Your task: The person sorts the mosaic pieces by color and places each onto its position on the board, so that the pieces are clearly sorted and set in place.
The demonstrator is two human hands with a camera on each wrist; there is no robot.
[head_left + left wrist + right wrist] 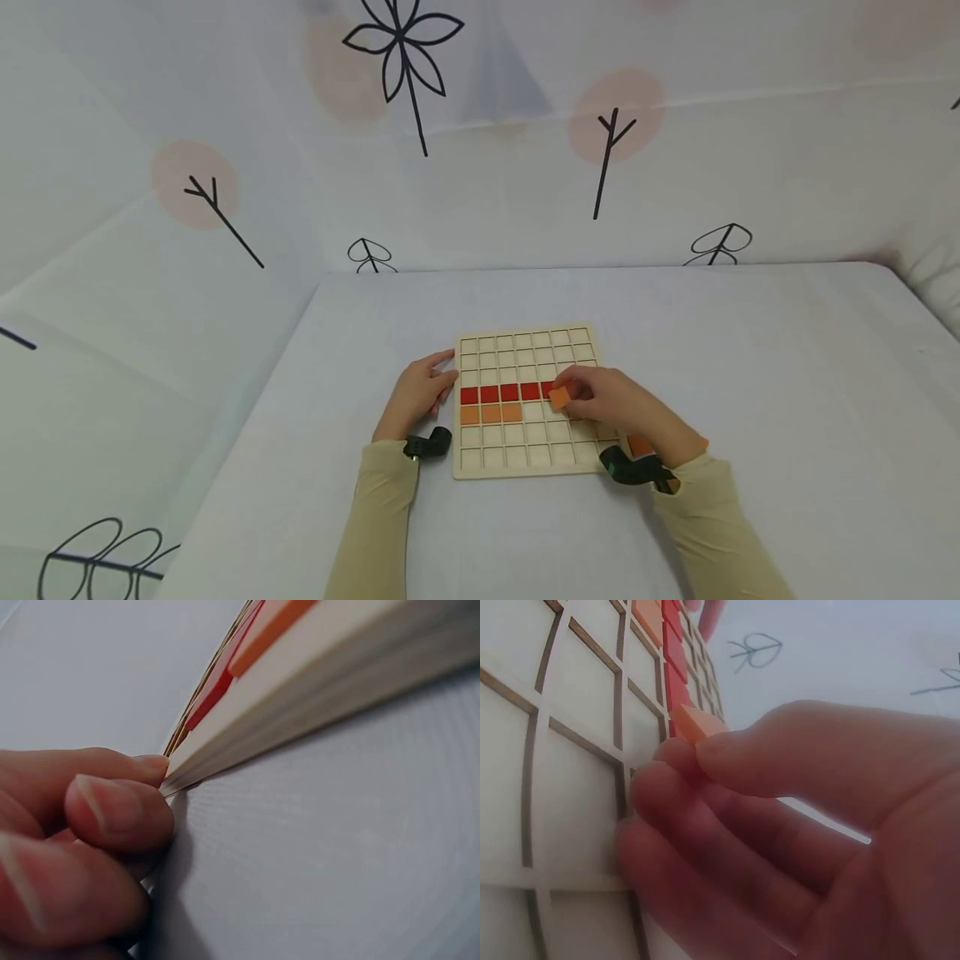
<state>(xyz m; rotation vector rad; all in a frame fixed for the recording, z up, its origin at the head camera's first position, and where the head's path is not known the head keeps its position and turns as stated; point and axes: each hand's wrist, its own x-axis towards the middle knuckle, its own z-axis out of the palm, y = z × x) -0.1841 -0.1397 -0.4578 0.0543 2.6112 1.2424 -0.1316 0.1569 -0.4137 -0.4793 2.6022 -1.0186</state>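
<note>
A pale wooden grid board (478, 477) lies flat on the white-covered table. Red tiles (489, 395) run along one of its middle rows from the left edge, the row's right part being hidden by my right hand. Below them, three orange tiles (491, 414) fill the left cells. My right hand (617, 406) pinches a loose orange tile (700, 722) between thumb and fingertip, close over the board by the last visible red one. At the board's left side, my left hand (417, 393) touches the edge with its fingertips (152, 761).
More orange pieces (640, 446) lie beside the board's lower right, partly covered by my right wrist. Dark wrist cameras (429, 443) sit on both wrists. A patterned white cloth (480, 208) hangs behind the table's far edge.
</note>
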